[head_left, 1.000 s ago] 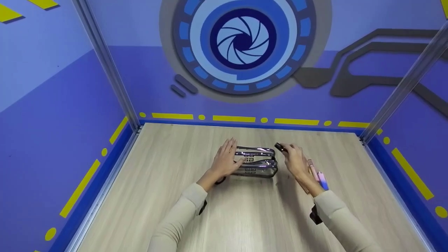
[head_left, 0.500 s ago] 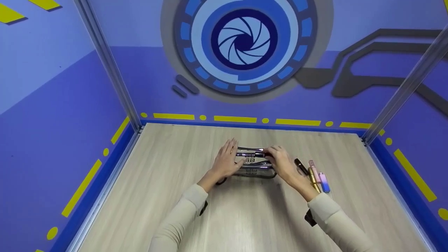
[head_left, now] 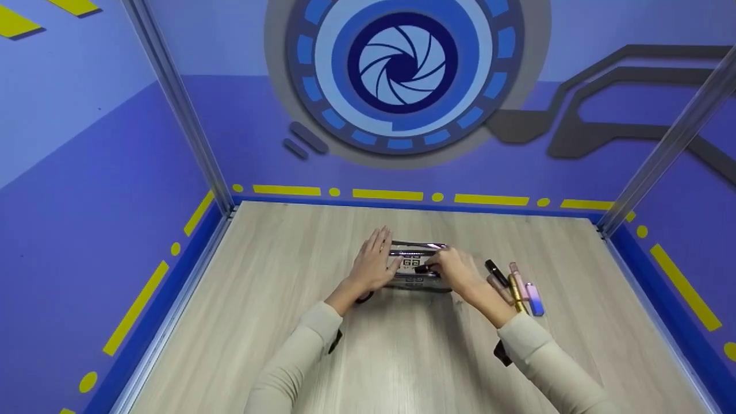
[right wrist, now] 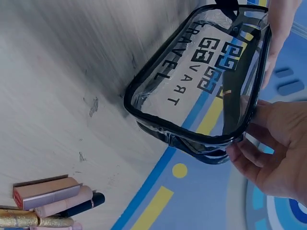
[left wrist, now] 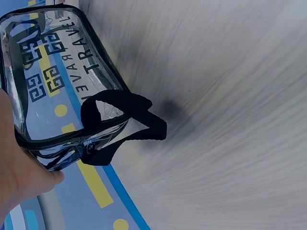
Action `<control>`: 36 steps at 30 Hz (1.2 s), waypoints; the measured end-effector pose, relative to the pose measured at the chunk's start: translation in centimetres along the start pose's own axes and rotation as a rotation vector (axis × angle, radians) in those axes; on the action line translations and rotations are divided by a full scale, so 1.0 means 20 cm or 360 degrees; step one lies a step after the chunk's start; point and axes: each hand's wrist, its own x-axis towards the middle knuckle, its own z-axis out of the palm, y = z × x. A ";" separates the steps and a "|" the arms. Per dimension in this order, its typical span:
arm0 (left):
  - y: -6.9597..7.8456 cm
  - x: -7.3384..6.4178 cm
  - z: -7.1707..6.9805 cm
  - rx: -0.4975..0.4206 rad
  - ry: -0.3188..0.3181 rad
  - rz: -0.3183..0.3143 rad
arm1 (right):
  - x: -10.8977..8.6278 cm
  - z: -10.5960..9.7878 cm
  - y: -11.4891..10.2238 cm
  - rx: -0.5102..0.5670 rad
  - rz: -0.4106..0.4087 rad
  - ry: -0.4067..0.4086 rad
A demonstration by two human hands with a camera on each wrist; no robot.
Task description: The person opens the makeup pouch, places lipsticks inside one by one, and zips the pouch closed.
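The fingers of the right hand (head_left: 460, 271) pinch a short black tube (head_left: 422, 269), whose free end juts leftward from the fingertips at the mouth of the clear bag (head_left: 413, 282). The fingers of the left hand (head_left: 372, 263) are straight, laid against the bag's left end, thumb spread apart from them. The bag sits on the counter (head_left: 374, 359) between both hands, its black strap (left wrist: 156, 127) at the left end. Right of the right hand lie a glossy black cylinder (head_left: 496, 273), a gold tube (head_left: 517, 296), a pink tube (head_left: 515, 272) and a blue-violet tube (head_left: 535, 300), close together.
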 end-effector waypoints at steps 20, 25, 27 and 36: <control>0.01 -0.01 -0.02 -0.0029 0.0012 -0.0010 | -0.04 -0.13 0.29 0.0458 0.0532 0.0318; 0.01 -0.01 -0.02 -0.0020 0.0017 -0.0018 | -0.13 -0.08 0.48 0.0410 0.0641 0.0227; 0.01 -0.02 -0.02 -0.0026 0.0018 -0.0015 | -0.17 -0.05 0.54 0.0377 0.0661 0.0193; 0.02 -0.02 -0.02 -0.0030 0.0032 -0.0011 | -0.28 0.08 0.68 0.0250 0.0777 0.0058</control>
